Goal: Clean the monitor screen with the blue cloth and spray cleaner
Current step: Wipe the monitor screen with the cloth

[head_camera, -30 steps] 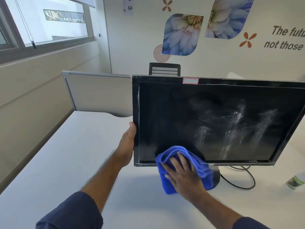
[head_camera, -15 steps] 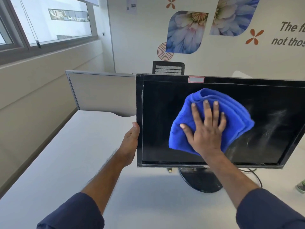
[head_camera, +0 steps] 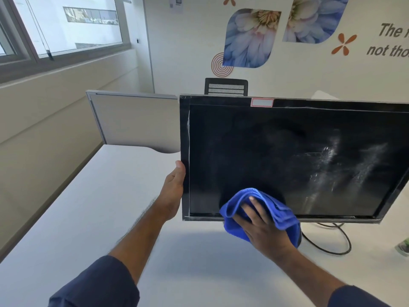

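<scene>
Fingers [head_camera: 254, 206] of the right hand [head_camera: 263, 227] lie spread and flat on the blue cloth [head_camera: 281, 214], pressing its bunched folds against the bottom edge of the monitor [head_camera: 243, 151], where part of the cloth spills over the lower bezel and hangs in front of the stand. Just to the left, the left hand [head_camera: 173, 191] braces the monitor's left edge, thumb along the front of the frame; its fingers are hidden behind the panel, so their hold cannot be confirmed. Both hands reach across a white desk [head_camera: 88, 218].

The dark screen looks mostly clear on its left and centre, while pale streaks [head_camera: 332, 165] of residue remain on the right half, well apart from the cloth. Judged from this, the wiping is partly done.

Risks follow from the stance. Pressure at the bottom edge could tip or swivel the screen if the bracing hand slips. The overhanging cloth could snag the black cable [head_camera: 336, 242] looping on the desk behind the stand. A sweep to the right could knock the spray cleaner [head_camera: 403, 247], barely in view at the frame's right edge. Beyond stand a grey partition [head_camera: 137, 122], a chair back [head_camera: 225, 86] and a flower-patterned wall.
</scene>
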Tool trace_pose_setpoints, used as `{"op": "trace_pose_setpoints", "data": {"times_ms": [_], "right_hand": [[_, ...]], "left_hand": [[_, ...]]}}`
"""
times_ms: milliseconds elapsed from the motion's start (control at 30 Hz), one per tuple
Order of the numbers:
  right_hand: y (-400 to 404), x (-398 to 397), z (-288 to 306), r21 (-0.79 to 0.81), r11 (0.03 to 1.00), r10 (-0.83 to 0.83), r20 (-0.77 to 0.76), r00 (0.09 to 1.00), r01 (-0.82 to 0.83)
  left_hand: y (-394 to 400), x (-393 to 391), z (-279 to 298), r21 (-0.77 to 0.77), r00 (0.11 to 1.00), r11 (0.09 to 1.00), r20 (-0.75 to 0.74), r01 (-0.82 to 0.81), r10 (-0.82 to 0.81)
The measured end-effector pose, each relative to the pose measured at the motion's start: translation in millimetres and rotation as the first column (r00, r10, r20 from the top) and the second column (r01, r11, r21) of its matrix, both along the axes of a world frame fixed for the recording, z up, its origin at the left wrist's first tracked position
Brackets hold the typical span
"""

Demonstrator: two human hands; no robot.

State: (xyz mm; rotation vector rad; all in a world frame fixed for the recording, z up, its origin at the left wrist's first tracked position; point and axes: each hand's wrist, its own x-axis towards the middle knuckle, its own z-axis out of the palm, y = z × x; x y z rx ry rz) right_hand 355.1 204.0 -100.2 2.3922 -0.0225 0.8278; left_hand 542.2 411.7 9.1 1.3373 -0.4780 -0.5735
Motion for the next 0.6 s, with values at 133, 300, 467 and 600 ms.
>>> {"op": "trace_pose_setpoints", "data": {"times_ms": [133, 300, 467, 600], "right_hand": [[13.5, -10.8, -1.2, 0.185, 0.982, -0.065, 0.102, 0.993, 0.045], [67.9, 23.4, 11.6, 0.321, 0.947, 0.024, -0.042, 0.999, -0.01], [106.3, 49.4, 18.5, 0.364, 0.931, 0.076, -0.094, 0.993, -0.036], [82.2, 30.3, 18.9, 0.311, 0.95, 0.071, -0.102, 0.992, -0.036]], "left_hand": [[0.7, -2.1, -1.4, -0.014, 1.0, 1.0, -0.017, 0.011, -0.012], [0.4, -3.0, -2.6, -0.014, 1.0, 1.0, 0.011, 0.006, -0.006], [3.2, 1.4, -3.7, 0.004, 0.999, 1.0, 0.04, 0.023, -0.023], [3.8, 4.2, -3.9, 0.003, 0.999, 0.999, 0.034, 0.042, -0.042]]}}
